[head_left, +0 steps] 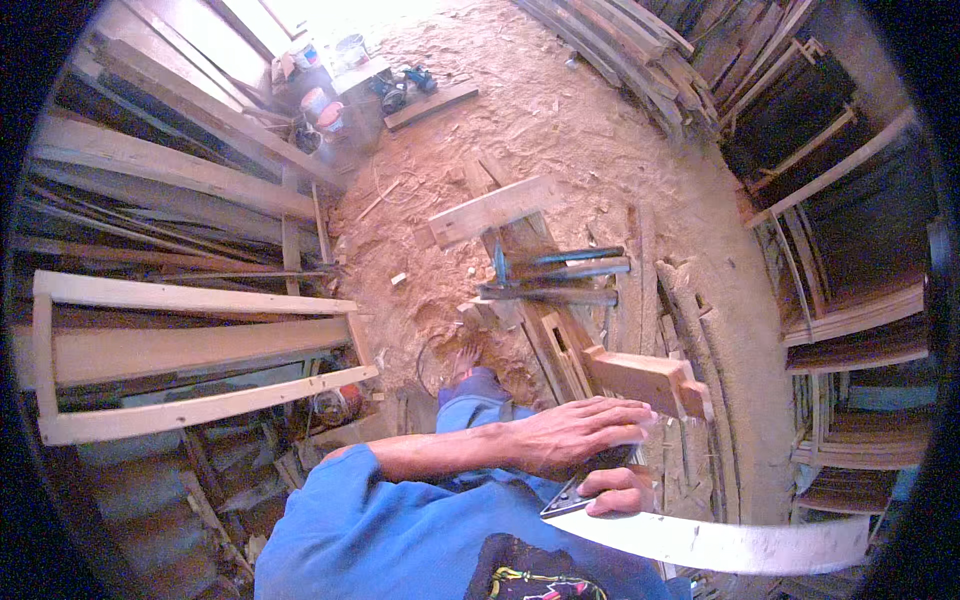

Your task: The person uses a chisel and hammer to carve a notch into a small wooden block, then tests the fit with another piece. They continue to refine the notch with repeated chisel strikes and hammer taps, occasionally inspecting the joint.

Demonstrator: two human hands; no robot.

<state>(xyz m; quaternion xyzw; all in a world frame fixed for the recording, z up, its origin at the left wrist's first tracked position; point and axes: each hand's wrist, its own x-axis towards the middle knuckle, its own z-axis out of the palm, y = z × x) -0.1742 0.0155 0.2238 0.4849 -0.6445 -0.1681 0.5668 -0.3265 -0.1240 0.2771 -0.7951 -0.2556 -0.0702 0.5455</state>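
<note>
My left hand [578,437] reaches across from the left, its fingers curled round the dark handle of a handsaw. The saw's pale, shiny blade [740,543] stretches to the right, bowed by the lens. Small rivets show where handle and blade meet. My right hand and forearm cannot be made out. Just beyond the left hand lies a reddish wooden piece [640,375] with a stepped end. Farther off, a hammer [565,268] and another dark-handled tool [555,294] rest across a timber beam. Behind them a pale board [492,211] lies crosswise.
At the left stands a pale wooden frame [205,406] beside stacked planks [170,165]. Shelves of dark panels [860,320] line the right. Shavings cover the floor [420,200]. Tubs [318,105] and a power tool [390,92] sit at the back. My bare foot [465,361] is near the beam.
</note>
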